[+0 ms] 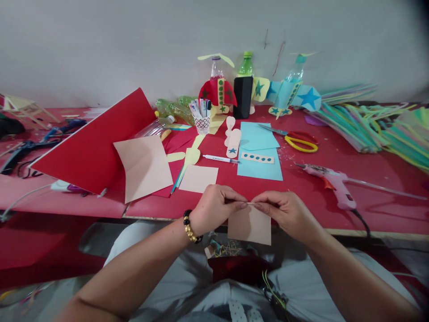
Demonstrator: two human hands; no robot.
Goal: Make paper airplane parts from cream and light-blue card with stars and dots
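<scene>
To the left of the pink glue gun [338,179], a beige sheet [250,229] is held up at the near edge of the desk [375,156]. The fingers of the left hand [216,203] and the right hand [290,212] are pinched closed on its upper edge, with a small gap between the two grips. The step in hand looks like folding or rolling that edge; which one is too small to tell. The next move seems to call for even pressure from both thumbs, keeping the edge straight. Farther left of the glue gun lies another beige piece [199,180]; scissors [300,141] rest just beyond its nozzle.
</scene>
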